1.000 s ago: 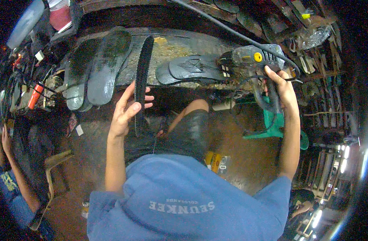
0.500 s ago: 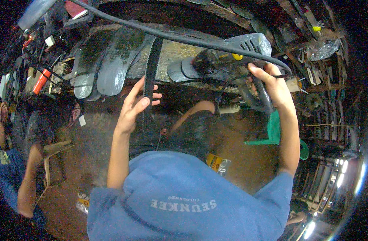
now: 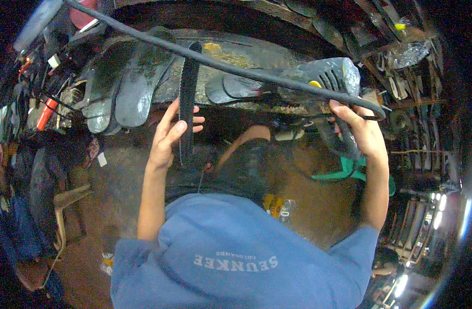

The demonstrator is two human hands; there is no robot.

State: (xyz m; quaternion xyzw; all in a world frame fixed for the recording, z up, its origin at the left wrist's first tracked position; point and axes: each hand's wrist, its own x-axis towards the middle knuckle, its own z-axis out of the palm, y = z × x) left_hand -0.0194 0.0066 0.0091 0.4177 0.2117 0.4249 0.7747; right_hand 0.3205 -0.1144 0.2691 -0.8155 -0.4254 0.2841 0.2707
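Observation:
My left hand (image 3: 161, 143) is closed around a long black strip with a toothed edge (image 3: 188, 98), thumb in front and fingers behind. The strip stands nearly upright in front of the bench, its upper end reaching the thick black cable. My right hand (image 3: 363, 129) grips the handle of a grey power tool (image 3: 344, 74) with vent slots and a yellow spot. The tool's body points left toward a dark grey sole-shaped piece (image 3: 239, 86); its front end is hard to make out. The thick black cable (image 3: 220, 61) slants across the view and bends beside my right hand.
More grey sole-shaped pieces (image 3: 134, 98) lie on the left of the worn bench (image 3: 220, 41). An orange-red cylinder (image 3: 47, 114) is at far left, near a wooden chair (image 3: 62, 206). A green plastic item (image 3: 349, 169) stands under my right arm. Another person's arm (image 3: 246, 139) reaches below the bench.
My right hand and the power tool have shifted slightly right and down, and the cable has sunk lower on the right. My left hand still holds the strip, nearly in place.

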